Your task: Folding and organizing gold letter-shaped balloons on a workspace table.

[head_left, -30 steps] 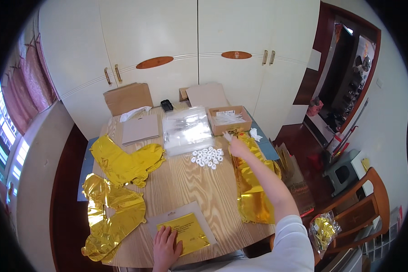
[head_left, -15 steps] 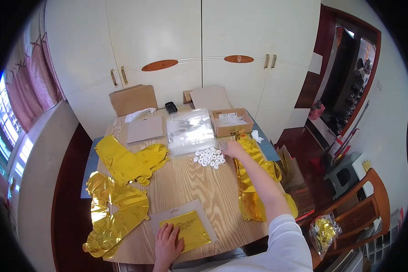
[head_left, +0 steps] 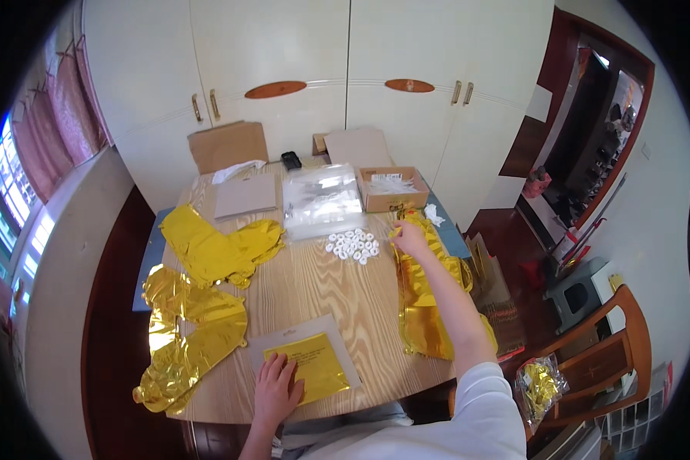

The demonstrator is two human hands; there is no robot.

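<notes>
The right hand [head_left: 411, 239] has drawn back from the cardboard box [head_left: 392, 189].

I see a light wooden table [head_left: 314, 291] filling the centre of the frame. On its left part lie crumpled gold foil balloons [head_left: 199, 291]; near the bottom edge sits a flat clear packet with a yellow sheet [head_left: 307, 364]. Mid-frame there is a cluster of small white rings [head_left: 353, 245], above it a clear plastic bag [head_left: 320, 201], a grey card [head_left: 244, 196] and an open cardboard box [head_left: 391, 188]. More gold foil [head_left: 425, 299] drapes down the right edge.
</notes>
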